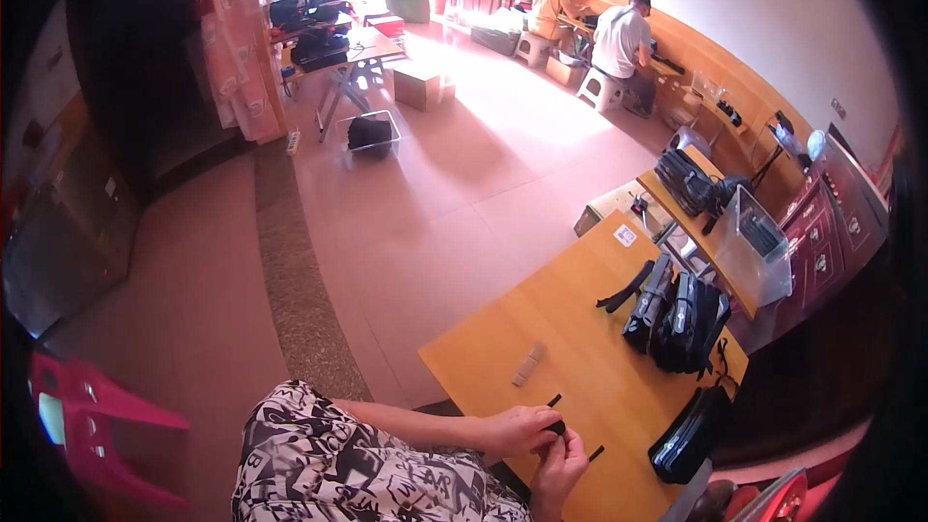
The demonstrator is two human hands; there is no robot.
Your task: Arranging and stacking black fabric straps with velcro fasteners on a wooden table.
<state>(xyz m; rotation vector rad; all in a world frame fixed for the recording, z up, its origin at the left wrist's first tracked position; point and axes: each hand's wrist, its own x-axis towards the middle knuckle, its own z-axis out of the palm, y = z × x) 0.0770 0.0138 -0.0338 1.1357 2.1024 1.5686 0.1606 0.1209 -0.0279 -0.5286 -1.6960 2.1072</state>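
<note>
Over the near part of the wooden table (pixel 483 353), my left hand (pixel 523 431) and my right hand (pixel 564 470) meet. Both have their fingers pinched on a small black strip (pixel 556 427), mostly covered by them. A short black end (pixel 554 400) sticks out above my left fingers, and another black piece (pixel 596 452) shows beside my right hand; whether these belong to the same strip I cannot tell. A flat tan strip (pixel 528 364) lies on the table just beyond my left hand.
Black strap bundles (pixel 681 319) lie at the table's right, with a black stack (pixel 691 437) nearer me. Beyond stand a second table with more black bundles (pixel 688 184) and a clear bin (pixel 756 242). A pink stool (pixel 101 425) is at left. Several people sit working farther off.
</note>
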